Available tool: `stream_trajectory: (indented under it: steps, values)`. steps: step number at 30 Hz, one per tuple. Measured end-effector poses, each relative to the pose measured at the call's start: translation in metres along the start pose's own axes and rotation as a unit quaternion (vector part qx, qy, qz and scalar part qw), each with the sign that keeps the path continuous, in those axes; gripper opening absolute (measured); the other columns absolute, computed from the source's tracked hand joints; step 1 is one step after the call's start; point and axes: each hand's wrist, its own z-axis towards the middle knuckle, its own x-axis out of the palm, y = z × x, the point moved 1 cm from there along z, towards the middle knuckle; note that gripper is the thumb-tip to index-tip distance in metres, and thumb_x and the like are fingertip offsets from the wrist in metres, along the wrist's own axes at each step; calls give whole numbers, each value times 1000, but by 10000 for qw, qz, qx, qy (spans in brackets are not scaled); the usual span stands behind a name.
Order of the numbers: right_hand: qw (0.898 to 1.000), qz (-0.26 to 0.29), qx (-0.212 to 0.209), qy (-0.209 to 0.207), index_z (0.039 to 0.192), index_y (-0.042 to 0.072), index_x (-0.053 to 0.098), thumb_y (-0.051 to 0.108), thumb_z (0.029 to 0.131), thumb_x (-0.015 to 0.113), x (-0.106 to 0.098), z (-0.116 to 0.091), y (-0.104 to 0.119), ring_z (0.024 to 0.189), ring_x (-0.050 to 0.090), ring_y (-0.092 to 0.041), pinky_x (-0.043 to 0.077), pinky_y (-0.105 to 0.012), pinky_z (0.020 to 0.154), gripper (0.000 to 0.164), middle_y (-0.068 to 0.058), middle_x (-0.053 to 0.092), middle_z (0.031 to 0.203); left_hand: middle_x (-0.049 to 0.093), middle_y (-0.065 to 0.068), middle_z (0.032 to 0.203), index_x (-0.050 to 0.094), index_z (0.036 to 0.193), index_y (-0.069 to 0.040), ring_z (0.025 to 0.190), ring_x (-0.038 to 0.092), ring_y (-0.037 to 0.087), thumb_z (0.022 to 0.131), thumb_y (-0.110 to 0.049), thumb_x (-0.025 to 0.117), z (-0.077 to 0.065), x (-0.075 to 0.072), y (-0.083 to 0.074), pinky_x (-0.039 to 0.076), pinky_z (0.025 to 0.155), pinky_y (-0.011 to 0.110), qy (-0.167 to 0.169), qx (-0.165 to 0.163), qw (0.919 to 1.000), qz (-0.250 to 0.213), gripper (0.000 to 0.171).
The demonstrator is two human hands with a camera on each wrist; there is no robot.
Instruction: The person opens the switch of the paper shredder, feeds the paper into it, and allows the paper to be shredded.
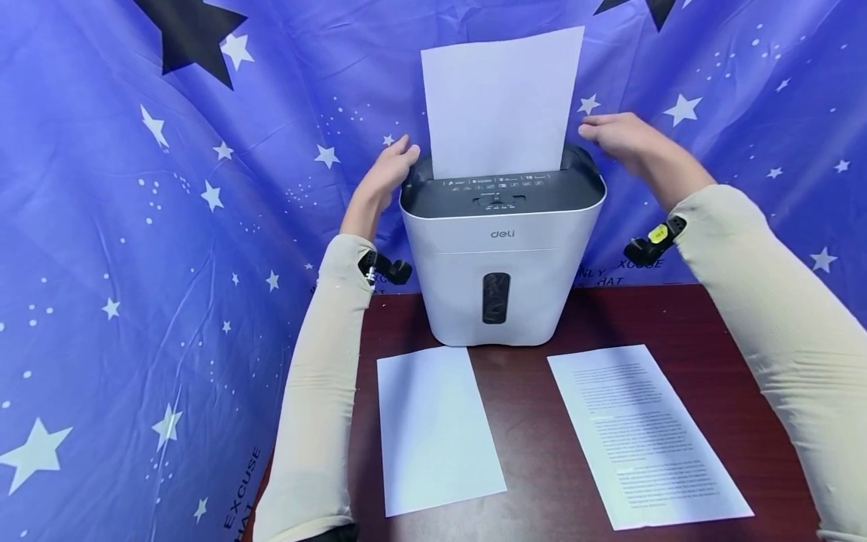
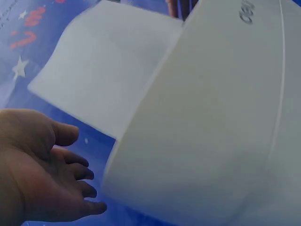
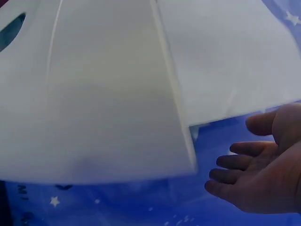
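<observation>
A white paper shredder (image 1: 501, 263) with a dark top stands at the back of the table. Upright in its feed slot is a sheet of paper (image 1: 504, 105), its upper part showing above the dark top. My left hand (image 1: 389, 169) is beside the shredder's left top edge, fingers loosely spread and holding nothing. On the other side my right hand (image 1: 619, 139) hovers near the sheet's right edge, also holding nothing. Both wrist views show a gap between the fingers of each hand (image 2: 51, 169) (image 3: 263, 160) and the paper.
A blank sheet (image 1: 436, 429) lies on the dark red table (image 1: 528, 421) in front of the shredder, to the left. To the right lies a printed page (image 1: 646, 436). Behind everything hangs a blue curtain (image 1: 169, 301) with stars, close on the left side too.
</observation>
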Motion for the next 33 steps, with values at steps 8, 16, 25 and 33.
stream_trajectory:
  steps: [8,16,25,33]
  values:
    - [9965,320,-118,764,162,14,-9,40,110,25,-4,10,-36,158,-1,-11,2,-37,131,67,0,-6,172,0,-10,173,6,165,-28,159,-2,11,111,-36,37,3,-7,29,4,132,44,398,-319,9984,-248,63]
    - [9932,434,-118,1076,161,14,-13,41,111,19,-5,8,-58,159,3,-16,3,-36,131,66,-5,-5,172,1,-6,174,8,165,-23,159,0,12,111,-28,37,4,-9,54,7,131,32,700,-293,9919,-1018,62]
    - [9919,614,-254,1080,164,10,0,46,109,27,-4,7,-71,138,37,6,12,-34,131,70,18,51,141,6,2,174,8,165,-16,160,9,16,112,-24,33,6,-6,66,13,131,30,963,34,9842,-1487,59]
    - [9918,531,-421,1083,164,6,8,48,109,30,0,5,-78,146,32,-5,18,-36,130,73,27,53,115,5,2,174,5,165,-12,160,7,16,112,-17,28,9,4,78,12,131,30,1037,295,9687,-2237,57]
